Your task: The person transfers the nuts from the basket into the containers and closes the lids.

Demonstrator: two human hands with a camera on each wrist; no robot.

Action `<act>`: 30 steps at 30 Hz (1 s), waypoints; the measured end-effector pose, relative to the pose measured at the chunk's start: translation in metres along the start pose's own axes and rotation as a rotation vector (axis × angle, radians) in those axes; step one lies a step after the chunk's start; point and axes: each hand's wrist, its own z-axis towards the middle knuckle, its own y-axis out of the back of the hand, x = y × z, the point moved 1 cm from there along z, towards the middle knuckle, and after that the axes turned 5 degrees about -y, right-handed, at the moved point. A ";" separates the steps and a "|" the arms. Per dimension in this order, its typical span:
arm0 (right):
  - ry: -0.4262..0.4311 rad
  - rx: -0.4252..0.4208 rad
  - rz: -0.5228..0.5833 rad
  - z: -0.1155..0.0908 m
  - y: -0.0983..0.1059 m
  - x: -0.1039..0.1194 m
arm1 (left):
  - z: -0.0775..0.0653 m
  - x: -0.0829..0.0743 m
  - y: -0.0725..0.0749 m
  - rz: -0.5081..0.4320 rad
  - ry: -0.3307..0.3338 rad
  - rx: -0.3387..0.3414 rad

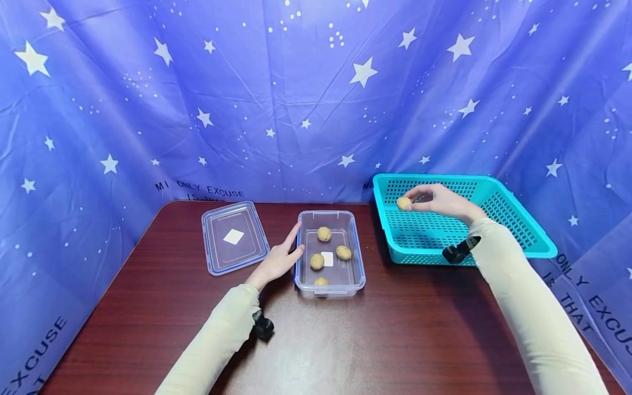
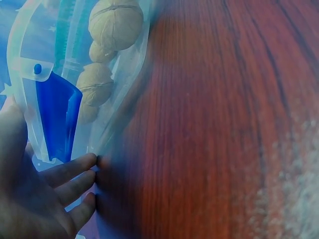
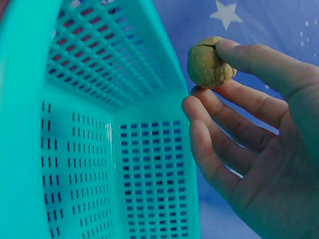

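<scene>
My right hand (image 1: 441, 202) pinches a walnut (image 3: 210, 63) between thumb and fingertips, over the left part of a teal plastic basket (image 1: 419, 255). In the right wrist view the walnut's cracked, tan shell shows beside the basket's wall. My left hand (image 1: 278, 260) rests against the left side of a clear plastic container (image 1: 359, 258), its fingers straight along the wall. Several walnuts (image 1: 317, 261) lie inside the container. From the left wrist, a blue latch flap (image 2: 59, 117) hangs down on the container's side, close to my fingers (image 2: 75, 189).
A clear lid (image 1: 232, 258) with a blue seal and a white diamond-shaped label lies on the dark red wooden table (image 1: 395, 334), left of the container. Behind and around the table hangs a blue cloth (image 1: 276, 99) with white stars.
</scene>
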 end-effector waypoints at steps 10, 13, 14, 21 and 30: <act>0.079 0.028 0.004 0.001 -0.019 0.021 | 0.000 -0.002 0.001 0.011 0.010 0.000; 0.113 0.039 0.004 0.002 -0.027 0.027 | 0.000 -0.002 0.001 0.012 0.009 -0.001; 0.125 0.045 0.008 0.002 -0.029 0.029 | 0.000 -0.002 0.000 0.012 0.009 -0.001; 0.204 0.090 0.014 0.003 -0.050 0.044 | 0.000 -0.002 -0.001 0.010 0.008 -0.006; 0.292 0.149 0.035 0.007 -0.081 0.054 | 0.000 -0.002 -0.001 0.033 -0.025 -0.018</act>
